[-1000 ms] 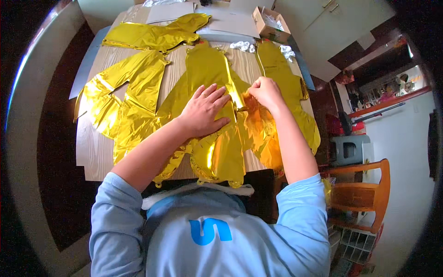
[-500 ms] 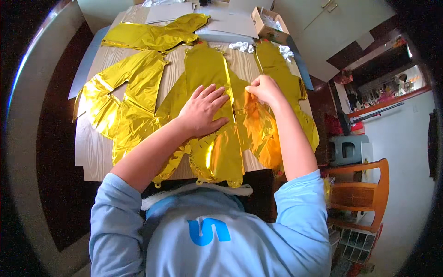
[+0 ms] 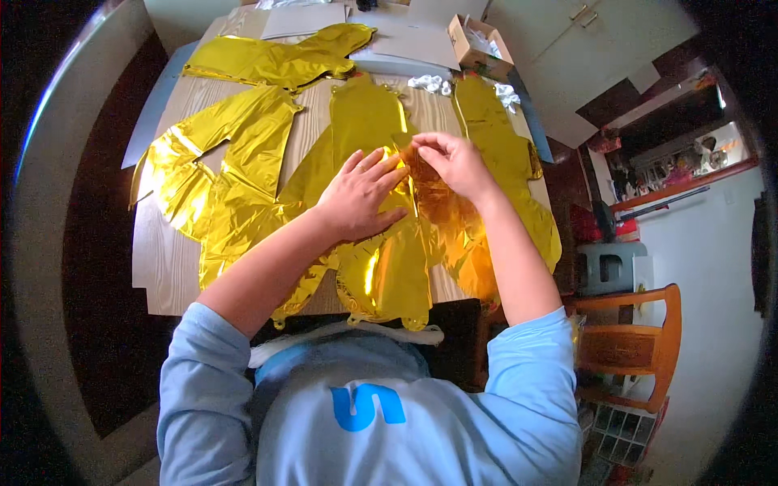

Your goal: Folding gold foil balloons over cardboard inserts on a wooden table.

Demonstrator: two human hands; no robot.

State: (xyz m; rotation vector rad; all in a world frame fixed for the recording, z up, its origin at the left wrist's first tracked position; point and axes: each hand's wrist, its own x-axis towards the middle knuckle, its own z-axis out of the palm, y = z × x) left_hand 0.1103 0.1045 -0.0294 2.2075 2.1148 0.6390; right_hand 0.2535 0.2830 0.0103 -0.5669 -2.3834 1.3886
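Observation:
A gold foil balloon, uninflated, lies flat in front of me on the wood-patterned table. My left hand rests palm down on it, fingers stretched out. My right hand pinches the edge of the balloon's right-hand part, lifted and folded over toward the middle; its darker orange underside shows beneath the wrist. Another flat gold balloon with an angular hole lies to the left. A further gold balloon lies on the right, partly hidden by my right arm.
A gold foil piece lies across the table's far left. White crumpled bits sit beyond the middle balloon. An open cardboard box stands at the back right, by pale flat boards. A wooden chair stands at the right.
My right hand has moved left, bringing the pinched foil edge over toward my left hand. The left hand stays pressed flat at nearly the same spot.

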